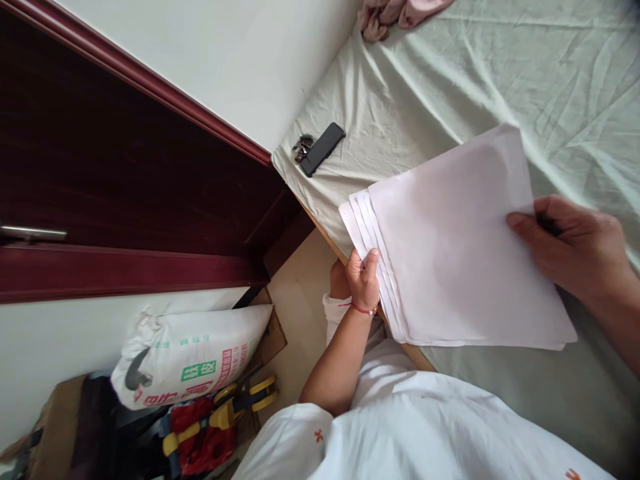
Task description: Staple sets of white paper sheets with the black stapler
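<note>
Several large white paper sheets (450,247) are held up in a loose stack over the bed, their left edges fanned apart in steps. My left hand (364,280), with a red string bracelet at the wrist, pinches those stepped edges, thumb on top. At the opposite side my right hand (575,247) grips the right edge, its thumb on the upper face and the other fingers curled behind, partly hidden. The top sheet looks blank and slightly bowed.
A pale green bedsheet (565,80) covers the bed. On its corner lie a black phone (323,150) and keys (303,147). Pink cloth (385,17) lies at the back. Left are a dark red door (125,153), a white printed sack (195,347) and a yellow-and-red toy (215,420).
</note>
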Demonstrator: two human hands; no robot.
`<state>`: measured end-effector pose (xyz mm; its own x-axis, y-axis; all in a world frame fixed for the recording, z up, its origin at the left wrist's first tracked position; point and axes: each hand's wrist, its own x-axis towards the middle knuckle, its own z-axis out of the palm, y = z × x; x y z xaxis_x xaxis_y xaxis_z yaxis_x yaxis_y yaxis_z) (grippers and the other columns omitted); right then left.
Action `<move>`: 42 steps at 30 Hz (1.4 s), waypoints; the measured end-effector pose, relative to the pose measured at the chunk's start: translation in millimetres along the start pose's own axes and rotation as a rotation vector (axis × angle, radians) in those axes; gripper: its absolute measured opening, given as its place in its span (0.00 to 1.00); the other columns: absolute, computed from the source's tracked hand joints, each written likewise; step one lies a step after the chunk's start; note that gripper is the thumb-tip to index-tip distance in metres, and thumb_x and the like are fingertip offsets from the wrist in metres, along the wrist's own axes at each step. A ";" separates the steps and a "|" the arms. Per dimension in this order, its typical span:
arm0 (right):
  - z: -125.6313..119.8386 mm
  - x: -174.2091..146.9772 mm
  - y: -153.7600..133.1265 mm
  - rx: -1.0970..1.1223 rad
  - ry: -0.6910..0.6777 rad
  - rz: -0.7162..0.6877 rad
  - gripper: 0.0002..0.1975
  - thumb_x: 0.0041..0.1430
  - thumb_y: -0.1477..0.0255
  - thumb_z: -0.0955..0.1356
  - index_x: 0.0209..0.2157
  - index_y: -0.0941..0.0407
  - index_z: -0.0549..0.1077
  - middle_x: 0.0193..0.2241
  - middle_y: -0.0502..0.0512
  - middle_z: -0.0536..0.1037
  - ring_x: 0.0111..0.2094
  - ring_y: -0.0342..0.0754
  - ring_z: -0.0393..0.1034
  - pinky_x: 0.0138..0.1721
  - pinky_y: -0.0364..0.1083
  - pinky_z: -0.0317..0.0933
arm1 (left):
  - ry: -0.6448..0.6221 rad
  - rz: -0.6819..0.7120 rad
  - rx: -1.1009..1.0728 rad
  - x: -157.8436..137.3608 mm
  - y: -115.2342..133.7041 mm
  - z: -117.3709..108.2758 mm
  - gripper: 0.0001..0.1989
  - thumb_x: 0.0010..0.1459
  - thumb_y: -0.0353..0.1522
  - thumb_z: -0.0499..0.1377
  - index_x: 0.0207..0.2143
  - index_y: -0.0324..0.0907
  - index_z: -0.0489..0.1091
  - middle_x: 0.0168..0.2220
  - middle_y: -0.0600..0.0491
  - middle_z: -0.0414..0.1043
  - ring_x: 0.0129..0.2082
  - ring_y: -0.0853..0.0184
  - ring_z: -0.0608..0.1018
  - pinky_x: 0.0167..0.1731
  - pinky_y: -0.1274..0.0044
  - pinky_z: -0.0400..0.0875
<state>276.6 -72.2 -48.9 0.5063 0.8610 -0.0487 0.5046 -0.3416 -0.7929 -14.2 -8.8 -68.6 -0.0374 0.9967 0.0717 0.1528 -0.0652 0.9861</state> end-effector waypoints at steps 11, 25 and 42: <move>1.9 -0.2 3.0 0.016 0.018 -0.017 0.11 0.55 0.58 0.69 0.31 0.51 0.74 0.20 0.45 0.67 0.22 0.42 0.59 0.26 0.45 0.53 | 0.035 0.002 0.008 -1.4 2.2 0.0 0.23 0.60 0.50 0.65 0.49 0.43 0.79 0.51 0.47 0.83 0.56 0.56 0.81 0.60 0.69 0.72; 5.7 -1.5 6.4 0.109 0.077 0.021 0.13 0.54 0.58 0.72 0.36 0.51 0.79 0.24 0.47 0.74 0.24 0.42 0.63 0.27 0.44 0.56 | -0.003 -0.016 0.178 -1.6 18.8 1.7 0.21 0.57 0.48 0.68 0.41 0.40 0.81 0.43 0.45 0.85 0.45 0.56 0.85 0.49 0.68 0.78; 6.5 1.5 14.3 0.242 0.110 0.017 0.13 0.57 0.59 0.73 0.37 0.53 0.80 0.26 0.47 0.76 0.26 0.41 0.63 0.27 0.45 0.53 | -0.012 -0.010 0.120 -2.2 17.7 1.1 0.22 0.57 0.49 0.68 0.45 0.41 0.82 0.47 0.46 0.85 0.51 0.55 0.84 0.56 0.66 0.76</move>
<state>280.1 -73.4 -64.3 0.5933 0.8049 -0.0077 0.3199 -0.2445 -0.9154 -10.3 -12.2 -51.5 -0.0273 0.9978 0.0598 0.2698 -0.0502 0.9616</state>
